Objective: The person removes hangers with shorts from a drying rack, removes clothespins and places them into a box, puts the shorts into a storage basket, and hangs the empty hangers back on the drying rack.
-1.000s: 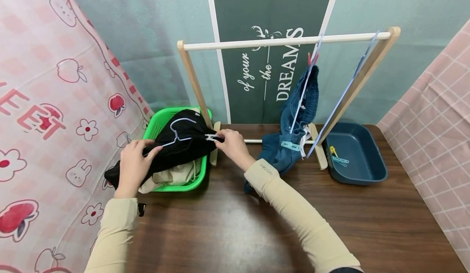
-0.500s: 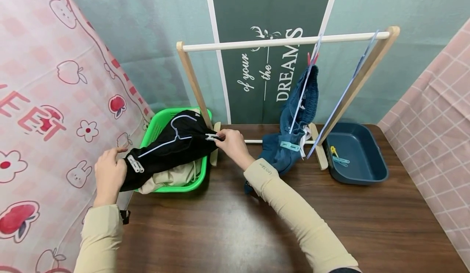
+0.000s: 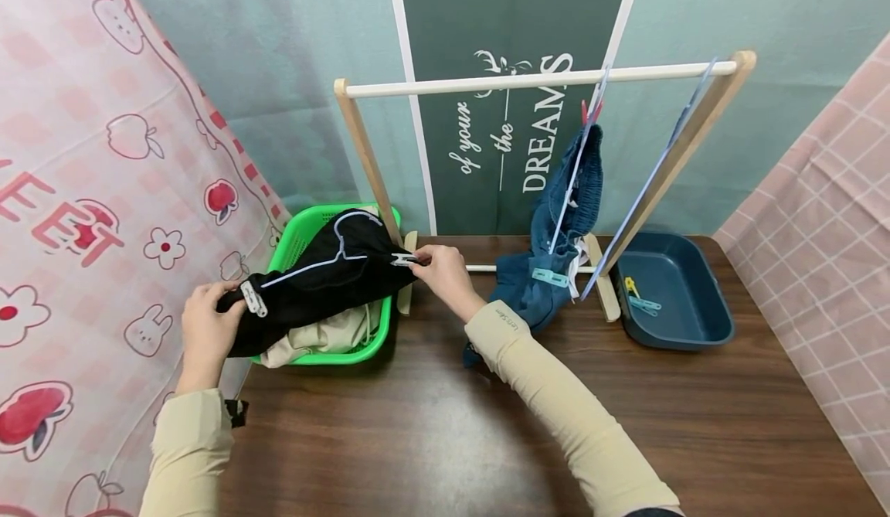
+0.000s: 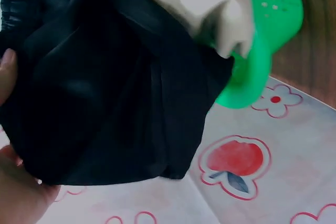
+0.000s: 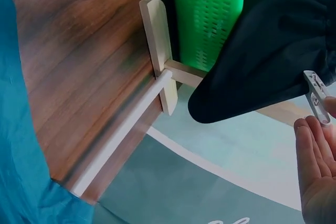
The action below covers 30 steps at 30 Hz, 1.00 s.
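- Black garment [image 3: 323, 301]: one item, lying across the green basket [image 3: 351, 358] at the surface's [image 3: 431, 416] back-left corner. Thin, loose cloth; judged light, soft, apt to fold or slide, not fragile.
- Hanger [image 3: 302, 271]: one, pale lilac, lying along the black garment; slim, judged stiff, the part that should keep the cloth in line.
- White pegs, two: left peg [image 3: 253, 299] at the garment's left end, right peg [image 3: 402, 260] at its right end; judged small and springy, better not squeezed hard.
- Left hand [image 3: 210, 328]: gripping the black garment's end, just beside the left peg.
- Right hand [image 3: 445, 276]: thumb and fingers pinching the right peg.
- Best hold, by judgement: both ends, hanger and cloth together; else the hanger's neck.
- Rack [image 3: 487, 83]: along the surface's back edge; its left post stands just behind the garment and could snag cloth or hook.
- Blue garment [image 3: 520, 273]: hung toward the rack's right side, near the right hand.
- Blue tray [image 3: 677, 293]: back-right corner, holding small pegs.
- Room for moving: widest from the surface's middle toward its front; tightest at the left edge, by the printed curtain [image 3: 146, 246].
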Motion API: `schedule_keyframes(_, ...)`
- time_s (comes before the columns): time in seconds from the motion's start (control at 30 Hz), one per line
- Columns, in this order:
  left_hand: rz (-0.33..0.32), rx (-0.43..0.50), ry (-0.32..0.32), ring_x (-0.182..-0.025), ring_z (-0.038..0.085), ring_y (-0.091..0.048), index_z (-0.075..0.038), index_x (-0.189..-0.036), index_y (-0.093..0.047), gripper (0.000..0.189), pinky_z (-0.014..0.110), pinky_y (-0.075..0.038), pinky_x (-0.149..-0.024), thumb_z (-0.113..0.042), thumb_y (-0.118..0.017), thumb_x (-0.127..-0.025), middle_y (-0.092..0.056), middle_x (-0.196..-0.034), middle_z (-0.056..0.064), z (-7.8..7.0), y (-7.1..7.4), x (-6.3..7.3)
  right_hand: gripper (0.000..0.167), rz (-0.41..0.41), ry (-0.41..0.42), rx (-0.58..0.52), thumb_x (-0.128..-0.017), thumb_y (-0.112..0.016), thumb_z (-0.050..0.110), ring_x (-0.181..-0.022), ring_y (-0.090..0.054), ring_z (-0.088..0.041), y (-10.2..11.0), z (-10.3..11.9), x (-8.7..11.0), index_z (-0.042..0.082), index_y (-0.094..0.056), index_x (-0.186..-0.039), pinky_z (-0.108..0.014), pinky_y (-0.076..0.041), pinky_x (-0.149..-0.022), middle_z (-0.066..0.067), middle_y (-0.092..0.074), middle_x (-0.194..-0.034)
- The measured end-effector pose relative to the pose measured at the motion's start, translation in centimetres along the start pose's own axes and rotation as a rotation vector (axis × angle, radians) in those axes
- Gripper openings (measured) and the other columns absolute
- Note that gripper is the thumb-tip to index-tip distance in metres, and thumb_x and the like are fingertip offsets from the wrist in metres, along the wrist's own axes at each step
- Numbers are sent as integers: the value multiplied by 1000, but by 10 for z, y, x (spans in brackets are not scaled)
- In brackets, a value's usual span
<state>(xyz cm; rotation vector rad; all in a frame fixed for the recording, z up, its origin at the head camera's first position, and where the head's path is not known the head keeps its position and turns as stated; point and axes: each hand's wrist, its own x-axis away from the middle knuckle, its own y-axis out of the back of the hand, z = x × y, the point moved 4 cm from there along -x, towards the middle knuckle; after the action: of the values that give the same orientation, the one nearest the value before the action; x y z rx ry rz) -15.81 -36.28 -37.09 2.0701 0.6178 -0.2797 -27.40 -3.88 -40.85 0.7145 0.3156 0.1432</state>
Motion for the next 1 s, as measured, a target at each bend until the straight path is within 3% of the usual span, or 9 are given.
schedule_keyframes(0.1,-47,-9,-25,-100,48,-49,4,-104,-68,22,57,-33,-94,2,-67,-82,-59,-109,26,-7,3,-2,17,-11,-2,-10,-84,-73,17,-83,-70,-18,2,-4,1,8,-75,-98,-28,-53,-72,-5,-76,-92)
schedule_keyframes(0.3,-40,-48,-42,-101,46,-50,2,-104,-70,21,55,-33,-95,0,-66,-84,-61,-108,24,-14,4,-5,15,-48,21,3,-82,-74,17,-77,-70,-19,5,-9,5,9,-77,-95,-26,-51,-65,-6,-76,-89)
schedule_keyframes(0.5,-32,-78,32,-104,47,-52,0,-109,-69,23,58,-32,-93,-4,-65,-87,-63,-111,24,-12,6,-7,15,-59,17,-6,-83,-73,18,-72,-69,-18,10,-17,7,10,-77,-96,-21,-48,-59,-6,-76,-88)
schedule_keyframes(0.63,-47,-87,85,-105,46,-54,1,-110,-69,25,57,-34,-94,-6,-66,-87,-63,-110,25,-5,8,-6,18,-93,-54,-62,-83,-73,18,-73,-70,-19,21,-28,7,8,-76,-98,-25,-51,-61,-8,-76,-90)
schedule_keyframes(0.83,-21,-46,60,-104,48,-53,4,-109,-68,24,54,-37,-95,-3,-66,-86,-63,-109,29,-9,6,-6,28,-122,-182,-226,-84,-72,22,-87,-71,-23,36,-39,9,6,-73,-107,-30,-55,-70,-12,-74,-100)
schedule_keyframes(1.0,-17,14,43,-104,48,-51,3,-111,-64,25,54,-36,-94,-5,-67,-87,-62,-110,29,-17,3,-8,33,-167,-246,-514,-85,-71,18,-95,-69,-24,45,-33,12,2,-68,-114,-24,-54,-73,-18,-71,-107)
